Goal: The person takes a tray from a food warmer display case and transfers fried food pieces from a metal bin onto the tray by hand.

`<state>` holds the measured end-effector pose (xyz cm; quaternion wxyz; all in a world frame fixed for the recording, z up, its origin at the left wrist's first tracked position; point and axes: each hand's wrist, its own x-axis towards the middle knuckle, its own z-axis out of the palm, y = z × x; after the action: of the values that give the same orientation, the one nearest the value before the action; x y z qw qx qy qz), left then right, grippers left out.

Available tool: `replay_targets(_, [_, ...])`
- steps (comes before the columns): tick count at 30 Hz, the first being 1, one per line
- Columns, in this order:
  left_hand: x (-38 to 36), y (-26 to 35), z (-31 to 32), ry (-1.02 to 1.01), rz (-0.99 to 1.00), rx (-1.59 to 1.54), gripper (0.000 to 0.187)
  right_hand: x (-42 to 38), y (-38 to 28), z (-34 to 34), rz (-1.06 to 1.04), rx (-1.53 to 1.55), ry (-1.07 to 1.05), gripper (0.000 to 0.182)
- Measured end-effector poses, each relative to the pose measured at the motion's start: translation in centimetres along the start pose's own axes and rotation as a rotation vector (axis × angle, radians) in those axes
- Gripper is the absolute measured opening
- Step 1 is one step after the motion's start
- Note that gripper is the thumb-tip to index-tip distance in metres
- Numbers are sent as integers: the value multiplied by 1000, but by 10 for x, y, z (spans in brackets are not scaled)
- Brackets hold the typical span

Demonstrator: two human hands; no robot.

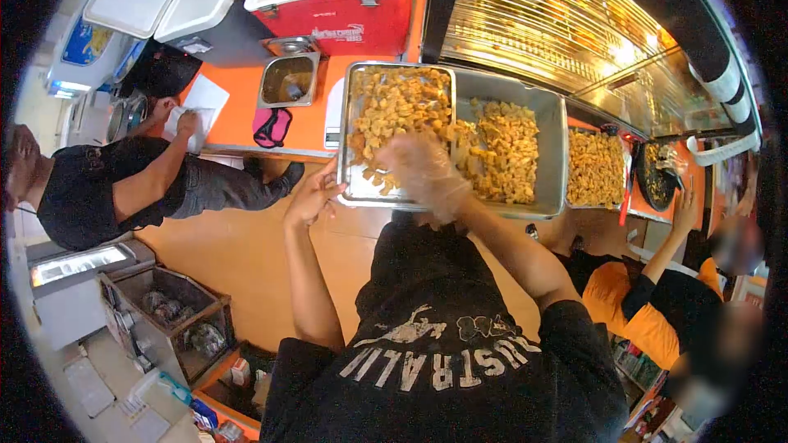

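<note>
A shallow metal tray (347, 115) full of golden fried pieces (402, 98) rests partly over a deeper grey metal pan (552, 148). More fried pieces (505, 156) lie in that pan. My left hand (314, 197) grips the shallow tray at its lower left corner. Over the tray's lower right part is my right hand (423, 172), in a clear plastic glove, its fingers bent down at the fried pieces. Its fingertips are blurred, and whether they hold a piece is unclear.
Left of the tray are a metal container (290, 80), a pink and black item (272, 126) and a red cooler (336, 20). Another tray of pieces (595, 168) and a black pan (657, 176) are at right. One person handles paper at left; another is at right. A lit display case (566, 25) stands behind.
</note>
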<state>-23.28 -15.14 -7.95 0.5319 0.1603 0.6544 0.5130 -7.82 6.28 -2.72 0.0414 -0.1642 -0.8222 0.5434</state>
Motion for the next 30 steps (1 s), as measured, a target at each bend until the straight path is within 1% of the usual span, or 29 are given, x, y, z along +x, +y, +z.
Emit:
replay_targets(1, [1,0,0,-14,21,9,76,11,9,18,-142,-270,-146,27])
replay_targets(2, [2,-3,-2,-6,25,10,76,14,5,28,-150,-270,-149,27])
replay_targets(4, [1,-5,-3,-8,16,-8,75,12,-1,48,-331,-453,-49,27])
replay_targets(5, [1,-4,-3,-12,2,-5,75,16,-1,55,-252,-513,-107,30])
replay_targets(6, [0,-4,-2,0,3,-10,75,20,0,59,-261,-512,-116,30])
replay_targets(8, [0,-2,0,41,-24,-14,74,23,-2,60,-241,-444,18,31])
replay_targets(9, [-1,-4,0,36,9,-35,75,20,7,61,-284,-422,54,30])
replay_targets(10, [-1,-5,-2,48,6,-46,75,20,14,61,-289,-420,38,30])
replay_targets(12, [-3,-2,-3,-18,4,9,75,28,24,59,-632,-403,245,30])
replay_targets(13, [-5,2,0,21,-18,40,75,31,10,52,-386,-431,87,30])
replay_targets(14, [-4,0,-2,26,-18,34,75,33,7,50,-389,-431,80,30])
replay_targets(16, [-2,-3,-4,-24,17,25,74,31,6,37,-365,-149,131,29])
replay_targets(17, [0,-6,-5,-27,18,24,74,23,-16,22,-302,-112,121,23])
replay_targets(18, [1,-8,-6,-36,25,14,75,22,-9,17,-299,-116,126,23])
replay_targets(19, [2,-9,-7,-48,32,4,75,21,3,11,-312,-115,202,21])
replay_targets(20, [1,-7,-6,-61,35,5,75,19,-2,-1,-322,-117,280,20])
replay_targets(21, [0,-5,-4,-23,38,1,75,15,-7,-25,-237,-152,210,21])
replay_targets(22, [0,-5,-2,7,43,-4,74,12,1,-41,-223,-168,226,21])
replay_targets(24, [5,-11,-5,-65,46,-45,74,-1,28,-78,-150,-91,399,23])
replay_targets(25, [1,-4,-2,-48,22,-35,75,-13,44,-100,-130,-115,425,23])
replay_targets(26, [-2,1,0,-25,-2,-23,75,-26,63,-120,52,-217,411,24])
replay_targets(27, [-2,3,2,-53,2,-21,75,-35,79,-135,231,-309,393,25])
replay_targets(28, [-3,4,2,-34,0,-5,76,-39,97,-143,241,-317,410,25])
replay_targets(30, [-3,5,3,-24,1,15,76,-44,123,-155,472,-806,-216,30])
